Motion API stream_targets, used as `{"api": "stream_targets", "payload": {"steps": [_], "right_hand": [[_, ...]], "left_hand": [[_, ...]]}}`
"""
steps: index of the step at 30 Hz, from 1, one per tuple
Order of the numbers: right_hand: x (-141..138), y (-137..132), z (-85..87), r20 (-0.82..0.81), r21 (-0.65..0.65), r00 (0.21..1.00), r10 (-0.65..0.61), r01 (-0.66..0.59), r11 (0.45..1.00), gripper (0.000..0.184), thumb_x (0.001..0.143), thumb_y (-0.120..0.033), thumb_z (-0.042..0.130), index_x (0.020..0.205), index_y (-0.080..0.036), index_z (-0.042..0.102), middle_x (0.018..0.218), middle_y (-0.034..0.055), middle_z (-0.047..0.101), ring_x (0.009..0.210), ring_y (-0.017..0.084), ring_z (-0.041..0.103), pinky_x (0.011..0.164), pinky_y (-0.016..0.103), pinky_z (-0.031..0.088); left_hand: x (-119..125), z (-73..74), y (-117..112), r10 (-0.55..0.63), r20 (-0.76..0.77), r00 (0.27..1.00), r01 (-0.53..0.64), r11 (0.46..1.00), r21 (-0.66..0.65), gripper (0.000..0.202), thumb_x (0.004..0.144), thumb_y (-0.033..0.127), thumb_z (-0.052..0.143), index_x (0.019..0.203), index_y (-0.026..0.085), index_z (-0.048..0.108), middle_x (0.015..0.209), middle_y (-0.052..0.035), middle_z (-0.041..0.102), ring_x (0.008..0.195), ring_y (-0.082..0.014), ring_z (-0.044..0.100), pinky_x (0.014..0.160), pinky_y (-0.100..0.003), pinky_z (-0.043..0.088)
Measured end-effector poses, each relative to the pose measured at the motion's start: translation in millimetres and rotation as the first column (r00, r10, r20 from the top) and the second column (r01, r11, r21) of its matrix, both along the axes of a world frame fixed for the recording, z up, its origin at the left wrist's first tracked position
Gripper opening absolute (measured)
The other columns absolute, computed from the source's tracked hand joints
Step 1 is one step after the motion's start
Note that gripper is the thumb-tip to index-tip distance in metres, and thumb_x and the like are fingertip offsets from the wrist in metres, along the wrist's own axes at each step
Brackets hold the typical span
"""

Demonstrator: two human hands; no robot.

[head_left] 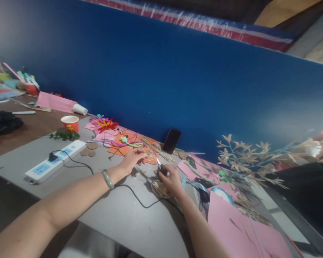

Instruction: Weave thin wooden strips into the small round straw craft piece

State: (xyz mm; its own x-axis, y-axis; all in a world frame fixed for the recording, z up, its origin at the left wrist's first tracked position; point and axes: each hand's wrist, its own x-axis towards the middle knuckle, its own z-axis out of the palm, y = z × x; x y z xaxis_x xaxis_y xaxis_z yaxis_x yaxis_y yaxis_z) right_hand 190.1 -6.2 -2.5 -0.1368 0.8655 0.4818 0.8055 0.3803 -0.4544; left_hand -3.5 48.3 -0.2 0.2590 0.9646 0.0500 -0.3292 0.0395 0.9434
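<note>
Over the grey table, my left hand (133, 160), with a jade-like bangle (108, 179) at the wrist, is closed in a pinch. What sits between its fingertips is too small to make out. My right hand (172, 178) grips a pair of scissors (159, 167) by dark handles, blades pointing up and away. Below the right hand lies a small round container (161, 189) of tan pieces, partly hidden by it. Just beyond both hands, orange paper (118, 147) lies under thin stems and green and purple craft bits.
A power strip (56, 161) with a black plug stands left, its cable crossing the table. Behind it are a red paper cup (70, 124) and wooden discs (92, 146). A phone (172, 141) leans on the blue partition (150, 71). Pink paper (242, 229) and dried flowers (239, 157) lie right.
</note>
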Motion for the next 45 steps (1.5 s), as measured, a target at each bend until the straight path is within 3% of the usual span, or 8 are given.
{"api": "stream_targets", "payload": {"steps": [5, 9, 13, 17, 24, 28, 34, 45], "right_hand": [[-1.4, -1.7, 2.7, 0.008, -0.025, 1.000, 0.006, -0.006, 1.000, 0.036, 0.075, -0.040, 0.062, 0.053, -0.019, 0.042, 0.052, -0.0036, 0.045, 0.054, 0.012, 0.043, 0.058, 0.026, 0.030], [-1.8, -1.5, 2.2, 0.003, -0.032, 1.000, 0.006, -0.006, 0.999, 0.038, 0.075, -0.041, 0.062, 0.053, -0.019, 0.040, 0.053, -0.0039, 0.044, 0.054, 0.011, 0.042, 0.058, 0.026, 0.030], [-2.0, -1.8, 1.8, -0.004, -0.029, 1.000, 0.009, -0.009, 1.000, 0.037, 0.076, -0.041, 0.062, 0.054, -0.019, 0.041, 0.053, -0.0039, 0.044, 0.054, 0.011, 0.041, 0.058, 0.026, 0.031], [-2.3, -2.1, 2.5, -0.003, -0.033, 1.000, 0.021, -0.021, 0.999, 0.036, 0.075, -0.041, 0.062, 0.054, -0.019, 0.042, 0.053, -0.0037, 0.045, 0.054, 0.011, 0.042, 0.058, 0.026, 0.031], [-2.8, -2.7, 3.2, -0.002, -0.020, 1.000, 0.021, -0.021, 1.000, 0.035, 0.075, -0.040, 0.062, 0.054, -0.020, 0.043, 0.053, -0.0030, 0.047, 0.055, 0.012, 0.044, 0.060, 0.026, 0.032], [-3.1, -3.6, 2.5, 0.007, -0.022, 1.000, 0.014, -0.014, 1.000, 0.033, 0.074, -0.040, 0.062, 0.056, -0.020, 0.044, 0.056, -0.0024, 0.050, 0.058, 0.013, 0.046, 0.063, 0.028, 0.033], [-2.2, -4.3, 0.1, 0.028, 0.000, 1.000, 0.010, -0.010, 1.000, 0.030, 0.072, -0.038, 0.064, 0.058, -0.020, 0.045, 0.059, -0.0022, 0.053, 0.061, 0.014, 0.047, 0.070, 0.030, 0.033], [1.0, -2.4, -1.8, 0.143, -0.007, 0.988, 0.054, -0.053, 0.999, 0.030, 0.072, -0.040, 0.065, 0.060, -0.020, 0.047, 0.061, -0.0010, 0.056, 0.068, 0.016, 0.051, 0.074, 0.032, 0.031]], "left_hand": [[-0.8, -1.1, 1.2, -0.006, 0.013, 1.000, 0.006, 1.000, -0.009, 0.014, 0.064, 0.025, 0.063, 0.063, 0.017, 0.052, 0.055, 0.0009, 0.056, 0.051, -0.0096, 0.052, 0.046, -0.020, 0.033], [-1.4, -4.6, 3.4, -0.054, 0.113, 0.992, 0.058, 0.998, -0.032, 0.014, 0.060, 0.015, 0.055, 0.056, 0.017, 0.043, 0.057, 0.0010, 0.055, 0.044, -0.0052, 0.041, 0.042, -0.019, 0.023], [-1.9, -5.3, 4.2, -0.115, 0.201, 0.973, 0.125, 0.992, -0.036, 0.018, 0.061, 0.015, 0.056, 0.053, 0.016, 0.039, 0.055, 0.0022, 0.053, 0.042, -0.0033, 0.036, 0.041, -0.019, 0.018], [-2.1, -3.6, 4.3, -0.131, 0.228, 0.965, 0.147, 0.988, -0.054, 0.020, 0.062, 0.019, 0.063, 0.055, 0.016, 0.044, 0.049, 0.0047, 0.046, 0.045, -0.0053, 0.042, 0.044, -0.018, 0.029], [-2.6, 0.2, 4.5, -0.062, 0.246, 0.967, 0.104, 0.981, -0.162, 0.014, 0.062, 0.018, 0.067, 0.065, 0.014, 0.054, 0.062, 0.0009, 0.057, 0.056, -0.0073, 0.054, 0.053, -0.018, 0.042], [-2.0, 1.2, 3.3, -0.046, 0.277, 0.960, 0.093, 0.983, -0.160, 0.018, 0.059, 0.012, 0.070, 0.072, 0.014, 0.058, 0.067, 0.0005, 0.060, 0.059, -0.0071, 0.057, 0.059, -0.018, 0.047], [-2.6, 1.6, 3.3, -0.092, 0.252, 0.963, 0.128, 0.983, -0.131, 0.026, 0.061, 0.020, 0.076, 0.082, 0.014, 0.061, 0.077, -0.0029, 0.065, 0.065, -0.0093, 0.060, 0.062, -0.020, 0.050], [-1.2, -0.3, 3.2, -0.030, 0.226, 0.974, 0.072, 0.981, -0.182, 0.024, 0.060, 0.019, 0.075, 0.074, 0.015, 0.055, 0.063, 0.0016, 0.062, 0.062, -0.0109, 0.062, 0.062, -0.022, 0.051]]}}
